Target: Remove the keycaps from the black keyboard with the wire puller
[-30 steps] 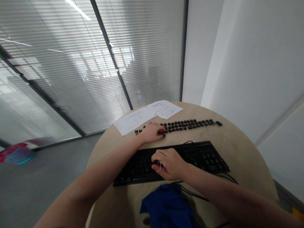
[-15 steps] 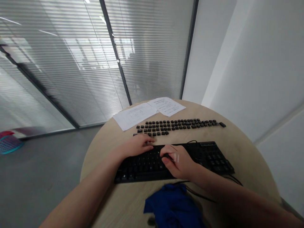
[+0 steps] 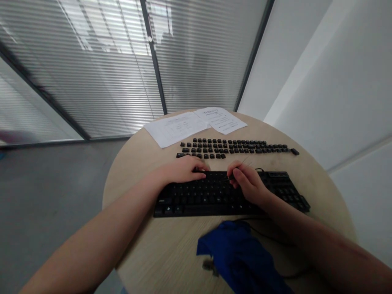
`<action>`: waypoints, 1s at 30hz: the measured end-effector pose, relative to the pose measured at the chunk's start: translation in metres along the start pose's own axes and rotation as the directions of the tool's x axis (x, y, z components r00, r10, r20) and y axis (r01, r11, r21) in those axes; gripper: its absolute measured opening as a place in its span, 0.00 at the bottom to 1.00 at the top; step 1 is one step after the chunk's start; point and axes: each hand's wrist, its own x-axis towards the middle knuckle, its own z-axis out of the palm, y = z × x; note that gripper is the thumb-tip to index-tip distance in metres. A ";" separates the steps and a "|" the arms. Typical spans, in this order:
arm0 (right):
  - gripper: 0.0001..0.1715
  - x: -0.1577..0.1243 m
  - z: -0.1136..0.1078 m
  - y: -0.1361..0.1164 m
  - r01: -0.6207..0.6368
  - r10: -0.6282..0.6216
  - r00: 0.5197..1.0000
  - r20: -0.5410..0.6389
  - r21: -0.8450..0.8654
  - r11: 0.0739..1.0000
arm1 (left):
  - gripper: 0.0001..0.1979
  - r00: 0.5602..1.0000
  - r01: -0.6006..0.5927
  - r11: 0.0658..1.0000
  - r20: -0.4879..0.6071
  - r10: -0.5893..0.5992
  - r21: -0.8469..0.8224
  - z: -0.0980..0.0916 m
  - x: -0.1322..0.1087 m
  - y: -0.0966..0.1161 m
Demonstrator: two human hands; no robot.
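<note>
Head view: left hand (image 3: 183,169), laid palm down over the far left part of the keyboard, fingers loosely bent, thumb apart from them. Right hand (image 3: 249,183), above the keyboard right of centre, thumb and fingertips pinched on a small dark item (image 3: 230,178), its details hidden by the fingers. Hands well apart from each other.

Black rectangular plastic keyboard (image 3: 196,200), pale key legends, number pad at right end; lying flat on the pale wood-grain round tabletop (image 3: 147,253), long axis running left to right, spacebar edge toward the person.

Beyond it: loose black plastic keycaps (image 3: 232,146), set out in rows roughly parallel to the keyboard; past these, two white printed paper sheets (image 3: 179,128), overlapping. Nearer the person: crumpled deep-blue cloth (image 3: 241,257), near a thin black cable (image 3: 269,236).
</note>
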 end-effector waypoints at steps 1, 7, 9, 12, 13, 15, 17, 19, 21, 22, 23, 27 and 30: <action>0.26 0.000 0.000 0.000 -0.006 0.005 0.999 0.032 0.019 1.000 | 0.13 1.000 0.003 1.000 -0.006 -0.003 -0.017 0.001 0.001 -0.001; 0.29 -0.001 -0.004 -0.004 0.026 -0.021 0.993 0.113 -0.050 0.998 | 0.13 0.997 0.060 0.993 -0.035 -0.064 -0.106 0.004 0.002 -0.008; 0.27 -0.001 -0.005 -0.005 0.059 -0.047 0.991 0.124 -0.093 0.994 | 0.14 0.997 0.072 0.992 -0.030 -0.075 -0.104 0.004 0.002 -0.008; 0.25 -0.001 -0.005 -0.007 0.102 -0.084 0.985 0.153 -0.116 0.988 | 0.15 0.996 0.084 0.993 -0.009 -0.086 -0.085 0.002 0.002 -0.007; 0.25 -0.001 -0.005 -0.009 0.112 -0.092 0.982 0.162 -0.114 0.987 | 0.16 0.996 0.089 0.992 -0.006 -0.090 -0.084 0.002 0.002 -0.006; 0.25 0.000 -0.006 -0.011 0.124 -0.103 0.978 0.183 -0.110 0.986 | 0.16 0.995 0.099 0.991 -0.004 -0.100 -0.093 0.002 0.002 -0.006; 0.24 0.000 -0.006 -0.013 0.139 -0.115 0.972 0.204 -0.105 0.985 | 0.16 0.995 0.101 0.989 -0.003 -0.102 -0.111 0.002 0.001 -0.007; 0.23 0.000 -0.007 -0.013 0.145 -0.120 0.969 0.218 -0.106 0.984 | 0.15 0.995 0.097 0.987 0.000 -0.097 -0.129 0.003 0.001 -0.008; 0.22 -0.001 -0.007 -0.012 0.145 -0.118 0.967 0.226 -0.106 0.984 | 0.15 0.995 0.094 0.986 0.001 -0.095 -0.136 0.003 0.001 -0.008; 0.22 -0.001 -0.007 -0.011 0.144 -0.117 0.967 0.228 -0.106 0.984 | 0.15 0.995 0.094 0.986 0.001 -0.095 -0.136 0.003 0.001 -0.008; 0.22 -0.001 -0.007 -0.010 0.142 -0.114 0.967 0.228 -0.106 0.984 | 0.15 0.995 0.095 0.986 0.000 -0.096 -0.134 0.003 0.001 -0.008; 0.20 -0.001 -0.007 -0.009 0.125 -0.099 0.966 0.238 -0.098 0.987 | 0.15 0.995 0.099 0.984 -0.002 -0.101 -0.146 0.003 0.001 -0.007; 0.19 0.000 -0.007 -0.010 0.154 -0.121 0.952 0.282 -0.096 0.983 | 0.14 0.995 0.096 0.981 -0.004 -0.098 -0.168 0.003 0.001 -0.007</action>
